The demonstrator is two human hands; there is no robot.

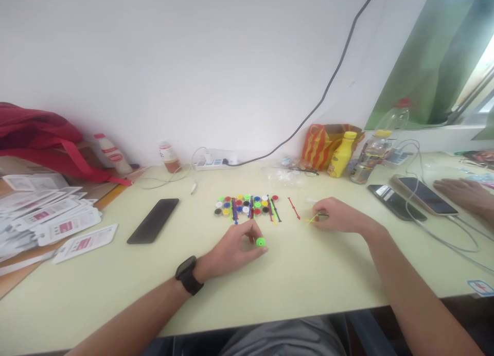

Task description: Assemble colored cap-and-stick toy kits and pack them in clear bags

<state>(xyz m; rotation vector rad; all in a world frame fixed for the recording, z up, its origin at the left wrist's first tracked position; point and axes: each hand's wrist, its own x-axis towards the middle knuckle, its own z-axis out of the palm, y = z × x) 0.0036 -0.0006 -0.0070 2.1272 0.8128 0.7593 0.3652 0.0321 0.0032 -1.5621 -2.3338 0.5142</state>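
Note:
Between the thumb and fingers of my left hand [235, 247] is a small round green disc [261, 242], held above the table. My right hand [335, 215] pinches a thin yellow stick [312, 219] near the table top; its far end is hidden by the fingers. A red stick [294, 208] lies alone on the table between my hands. Just beyond my left hand lie rows of coloured round discs [246, 210]. Several thin sticks in blue, red, black and green, such as a blue stick [252, 207], lie across those rows.
A black phone [153, 221] and a pile of white badges [69, 222] lie left. Behind stand a power strip [216, 161], a yellow bottle [341, 155] and a striped bag [318, 146]. Two charging phones [426, 195] and another person's hand [465, 194] are at right.

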